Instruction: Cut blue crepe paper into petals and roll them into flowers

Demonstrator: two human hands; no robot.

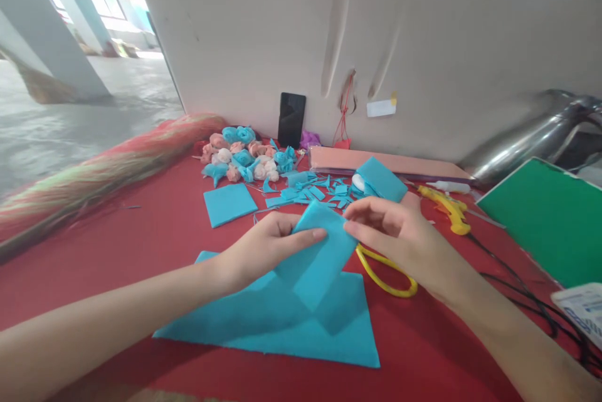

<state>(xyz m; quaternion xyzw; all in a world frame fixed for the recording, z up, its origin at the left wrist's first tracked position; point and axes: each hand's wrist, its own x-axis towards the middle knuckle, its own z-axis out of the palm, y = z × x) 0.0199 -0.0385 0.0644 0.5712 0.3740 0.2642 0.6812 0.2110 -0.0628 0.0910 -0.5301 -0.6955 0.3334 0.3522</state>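
Observation:
My left hand point(277, 248) pinches a folded piece of blue crepe paper point(313, 270), its thumb lying flat on the front. At the upper right corner of the same piece, my right hand point(388, 223) grips the edge between thumb and fingertips. The piece is tilted and held above a larger blue sheet point(282, 333), on which it throws a shadow. By my right wrist lies a yellow loop point(390, 276) that looks like a scissors handle, its other end hidden. A blue square point(230, 204) rests beyond my left hand.
Blue, pink and white fabric-like roses point(247, 154) are heaped at the back, with blue scraps point(315, 192) alongside. A yellow glue gun point(446, 207) with a black cord lies right, near a green board point(550, 220). A black phone point(291, 120) leans on the white panel point(254, 32).

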